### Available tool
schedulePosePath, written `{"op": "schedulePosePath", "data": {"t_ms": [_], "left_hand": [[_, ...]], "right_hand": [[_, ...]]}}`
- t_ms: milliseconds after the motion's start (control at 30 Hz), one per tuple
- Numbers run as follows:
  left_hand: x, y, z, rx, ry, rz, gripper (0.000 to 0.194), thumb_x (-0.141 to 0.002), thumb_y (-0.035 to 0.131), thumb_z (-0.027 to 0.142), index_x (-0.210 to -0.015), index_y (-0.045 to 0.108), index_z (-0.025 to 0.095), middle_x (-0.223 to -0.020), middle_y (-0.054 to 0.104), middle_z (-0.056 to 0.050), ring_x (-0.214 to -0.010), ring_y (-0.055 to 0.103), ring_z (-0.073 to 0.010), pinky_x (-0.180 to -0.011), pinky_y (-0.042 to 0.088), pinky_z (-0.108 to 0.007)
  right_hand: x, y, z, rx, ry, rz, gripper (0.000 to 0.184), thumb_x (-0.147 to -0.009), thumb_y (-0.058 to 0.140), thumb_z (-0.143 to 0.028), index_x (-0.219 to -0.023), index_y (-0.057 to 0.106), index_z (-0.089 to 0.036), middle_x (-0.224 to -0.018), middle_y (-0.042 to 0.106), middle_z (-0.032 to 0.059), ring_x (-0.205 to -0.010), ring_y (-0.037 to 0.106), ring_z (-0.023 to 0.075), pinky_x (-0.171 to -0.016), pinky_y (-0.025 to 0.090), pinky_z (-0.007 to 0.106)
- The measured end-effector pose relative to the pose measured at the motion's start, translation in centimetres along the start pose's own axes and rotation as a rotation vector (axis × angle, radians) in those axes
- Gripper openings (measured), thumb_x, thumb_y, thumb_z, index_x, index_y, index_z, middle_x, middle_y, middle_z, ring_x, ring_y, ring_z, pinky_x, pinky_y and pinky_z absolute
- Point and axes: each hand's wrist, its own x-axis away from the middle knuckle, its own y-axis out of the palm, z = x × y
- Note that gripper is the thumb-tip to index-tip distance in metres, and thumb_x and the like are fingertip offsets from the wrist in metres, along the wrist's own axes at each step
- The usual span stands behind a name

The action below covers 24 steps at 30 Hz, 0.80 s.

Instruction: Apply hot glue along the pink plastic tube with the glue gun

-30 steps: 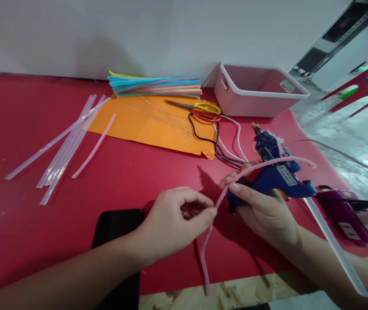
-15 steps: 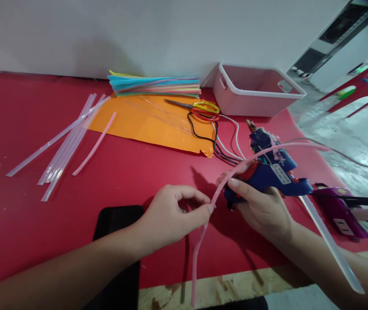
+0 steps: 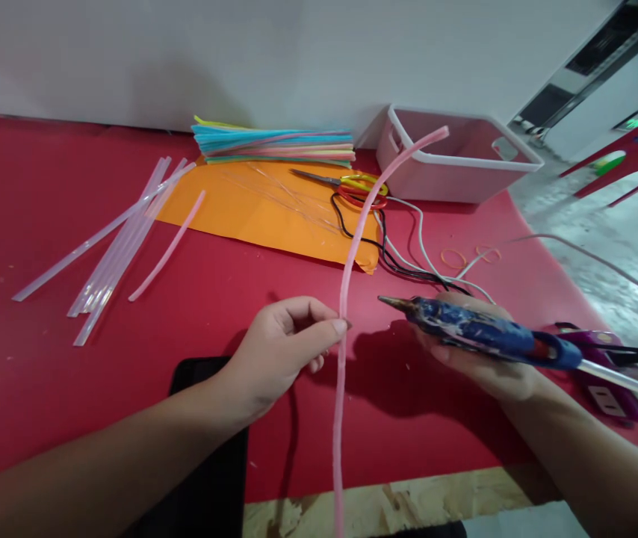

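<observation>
Between thumb and fingers, my left hand (image 3: pixel 288 351) pinches a long pink pipe cleaner (image 3: pixel 352 250), which runs roughly upright and bends to the right at its top. My right hand (image 3: pixel 481 366) grips a blue hot glue gun (image 3: pixel 481 331), its worn metal nozzle pointing left toward the pipe cleaner without touching it. A clear glue stick (image 3: pixel 627 381) juts from the gun's rear. A shorter pink pipe cleaner (image 3: pixel 167 246) lies on the red tabletop (image 3: pixel 33 202), beside several clear glue sticks (image 3: pixel 120 250).
An orange sheet (image 3: pixel 274 211) carries scissors (image 3: pixel 355 184) and a bundle of coloured pipe cleaners (image 3: pixel 274 142). Behind stands a pink basket (image 3: pixel 453 178). Cables (image 3: pixel 417 265) and rubber bands (image 3: pixel 453 258) lie near the glue gun. A purple power strip (image 3: pixel 604 396) is at right, a black flat object (image 3: pixel 207 448) at front left.
My right hand has let go of the pink pipe cleaner and turned the glue gun so its nozzle points left. The pipe cleaner now stands more upright in my left hand.
</observation>
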Motion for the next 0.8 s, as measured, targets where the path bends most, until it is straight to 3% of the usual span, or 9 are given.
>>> {"op": "schedulePosePath", "data": {"t_ms": [100,300,467,667,800], "left_hand": [[0.18,0.07,0.22,-0.095,0.051,-0.033,0.022,-0.080,0.082,0.029,-0.070,0.066,0.018,-0.056,0.056,0.007,-0.050,0.046,-0.0061,-0.051,0.038,-0.020],[0.59,0.52,0.53,-0.207,0.138,-0.016,0.018,-0.077,0.079,0.021,-0.065,0.065,0.017,-0.063,0.064,0.003,-0.057,0.054,-0.0077,-0.056,0.044,-0.021],[0.77,0.53,0.34,-0.244,0.158,-0.044,0.018,-0.079,0.076,0.024,-0.066,0.064,0.019,-0.061,0.065,0.002,-0.056,0.055,-0.0097,-0.053,0.044,-0.023],[0.89,0.50,0.24,-0.260,0.205,-0.051,0.019,-0.081,0.076,0.023,-0.067,0.063,0.019,-0.063,0.064,0.002,-0.057,0.056,-0.0101,-0.053,0.044,-0.024],[0.89,0.49,0.14,-0.280,0.251,-0.048,0.019,-0.082,0.076,0.020,-0.067,0.064,0.019,-0.066,0.063,0.002,-0.058,0.055,-0.0095,-0.055,0.044,-0.024]], "right_hand": [[0.07,0.10,-0.06,0.188,-0.135,-0.198,0.009,-0.074,0.084,-0.025,-0.081,0.080,-0.026,-0.065,0.069,0.0015,-0.051,0.056,0.0168,-0.048,0.042,0.031],[0.08,0.75,-0.02,0.181,-0.195,-0.196,0.013,-0.074,0.086,-0.033,-0.081,0.078,-0.025,-0.063,0.069,0.0011,-0.050,0.053,0.0159,-0.048,0.043,0.030],[-0.06,0.77,-0.50,0.252,-0.171,-0.269,0.009,-0.074,0.081,-0.022,-0.083,0.078,-0.025,-0.065,0.072,0.0018,-0.050,0.058,0.0169,-0.049,0.043,0.030],[-0.15,0.93,-0.31,0.190,-0.191,-0.220,0.010,-0.071,0.083,-0.027,-0.080,0.079,-0.024,-0.062,0.071,0.0015,-0.047,0.055,0.0153,-0.046,0.041,0.030],[-0.17,0.82,-0.62,0.267,-0.233,-0.281,0.008,-0.078,0.076,-0.023,-0.085,0.078,-0.024,-0.064,0.073,0.0015,-0.047,0.058,0.0158,-0.045,0.042,0.028]]}}
